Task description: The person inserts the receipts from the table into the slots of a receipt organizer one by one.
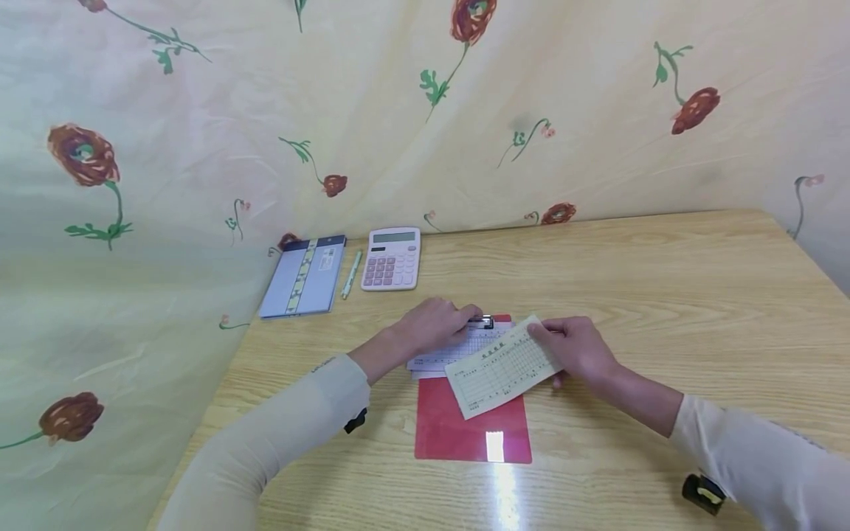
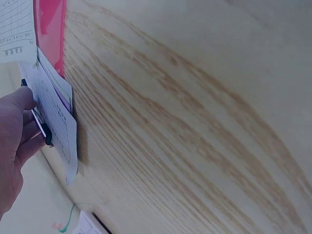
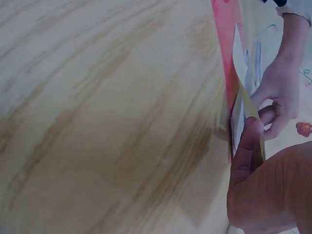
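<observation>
A red clipboard lies on the table, its metal clip at the far edge. My left hand pinches that clip; the left wrist view shows thumb and fingers about the clip. White printed forms lie on the board's upper part, partly under the hand. Above the board, tilted, is a pale yellow printed form. My right hand holds it by its right end, thumb on top. The right wrist view shows this form edge-on, with the thumb against it.
At the back left lie a blue-grey notebook with a patterned band, a light green pen and a pink and white calculator. A flowered cloth hangs behind the wooden table.
</observation>
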### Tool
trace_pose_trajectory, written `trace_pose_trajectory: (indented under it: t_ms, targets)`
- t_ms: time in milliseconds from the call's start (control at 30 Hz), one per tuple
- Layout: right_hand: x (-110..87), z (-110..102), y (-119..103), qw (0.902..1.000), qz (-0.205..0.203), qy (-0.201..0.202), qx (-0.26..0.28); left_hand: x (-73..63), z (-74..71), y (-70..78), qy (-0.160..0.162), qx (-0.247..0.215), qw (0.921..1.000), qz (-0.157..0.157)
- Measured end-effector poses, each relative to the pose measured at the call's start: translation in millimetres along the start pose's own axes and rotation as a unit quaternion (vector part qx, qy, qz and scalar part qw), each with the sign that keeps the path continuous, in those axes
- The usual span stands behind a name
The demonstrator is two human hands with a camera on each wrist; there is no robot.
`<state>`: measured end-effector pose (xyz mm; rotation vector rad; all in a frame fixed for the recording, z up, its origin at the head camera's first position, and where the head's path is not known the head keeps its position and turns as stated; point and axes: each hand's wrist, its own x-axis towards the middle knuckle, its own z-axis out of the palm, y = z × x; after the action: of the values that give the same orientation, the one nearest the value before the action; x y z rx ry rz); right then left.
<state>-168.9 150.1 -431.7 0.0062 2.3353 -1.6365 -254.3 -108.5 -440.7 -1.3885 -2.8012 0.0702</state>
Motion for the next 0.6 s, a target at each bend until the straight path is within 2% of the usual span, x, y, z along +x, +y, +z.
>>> trace_pose_trajectory:
  t_ms: [200,300,467,600]
  targets:
    - [3.8,-1.3,3.5,0.9997,0.012,-0.021,0.000,-0.4,0.5,-0.6,0.000,-0.006,1.0000,-0.002]
    - [6.4,-8.0,0.5,0.9985,0.014,-0.050,-0.016,-0.2,0.4,-0.4,0.003,-0.004,1.0000,0.001]
    - [11.8,-21.3,-7.6,0.9905,0.001,-0.110,-0.083,-0.2,0.5,0.4,0.011,0.006,0.9999,0.007]
    - [16.3,-25.5,-13.2,0.9852,0.018,-0.159,-0.062,-0.6,0.9,0.3,0.014,0.011,0.9998,0.010]
